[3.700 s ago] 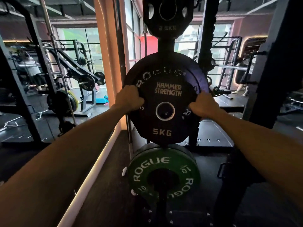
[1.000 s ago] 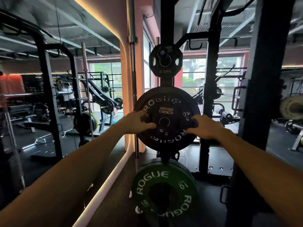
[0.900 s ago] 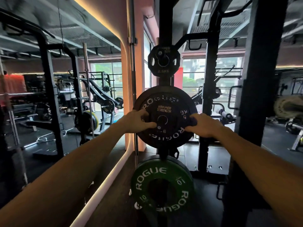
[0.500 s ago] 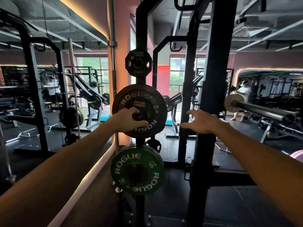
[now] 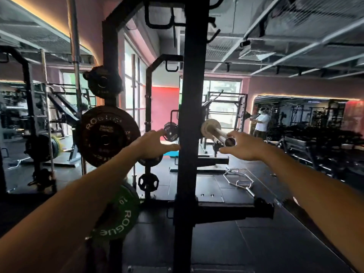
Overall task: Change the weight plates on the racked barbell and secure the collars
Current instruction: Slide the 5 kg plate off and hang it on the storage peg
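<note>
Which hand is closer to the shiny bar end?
Right. The right hand is open right beside the shiny bar end, fingertips almost at it. The left hand is farther off, on the other side of the black rack post.

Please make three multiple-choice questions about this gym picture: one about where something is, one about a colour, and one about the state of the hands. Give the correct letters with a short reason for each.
1. Where is the bare barbell sleeve end?
A. Just beside the right hand
B. On the floor under the green plate
C. Behind the left hand

2. What colour is the Rogue plate marked 10 at the bottom of the storage post?
A. Red
B. Green
C. Yellow

3. What are the hands doing?
A. Both grip the black 5 kg plate
B. The left one holds a collar
C. Both are open and hold nothing

Answers:
1. A: the chrome end shows right at the right hand's fingers.
2. B: its face is clearly green with white letters.
3. C: the fingers are spread, and the black plate hangs untouched on its peg.
</note>
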Available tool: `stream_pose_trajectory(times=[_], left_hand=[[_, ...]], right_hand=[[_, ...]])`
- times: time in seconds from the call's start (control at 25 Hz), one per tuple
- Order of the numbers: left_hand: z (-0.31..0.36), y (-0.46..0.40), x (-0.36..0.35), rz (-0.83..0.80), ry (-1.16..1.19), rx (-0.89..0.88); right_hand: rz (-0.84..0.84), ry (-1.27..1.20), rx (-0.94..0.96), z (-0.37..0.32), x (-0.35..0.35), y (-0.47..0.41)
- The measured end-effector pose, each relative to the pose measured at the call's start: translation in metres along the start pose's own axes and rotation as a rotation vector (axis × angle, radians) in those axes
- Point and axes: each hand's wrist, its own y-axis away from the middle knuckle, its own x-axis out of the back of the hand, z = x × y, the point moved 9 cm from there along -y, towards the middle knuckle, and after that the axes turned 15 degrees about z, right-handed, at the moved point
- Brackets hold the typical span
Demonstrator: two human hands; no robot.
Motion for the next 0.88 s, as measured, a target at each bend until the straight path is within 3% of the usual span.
stream_pose_trajectory(times=[0.2,0.4,0.88], left_hand=[[0.098,-0.017,-0.059,0.01,0.038,0.016],[0.128,-0.043,-0.085,0.054,0.012,0.033],[0.059,-0.176,-0.164,0.125,0.014,0.102]], right_hand=[[-0.029,-0.001,-0.037,0.117,0.021,-0.007],[-0.026,-0.081,-0.055,0.171,0.017,-0.028],[-0.027,-0.073,-0.033,0.204,-0.069,-0.162]])
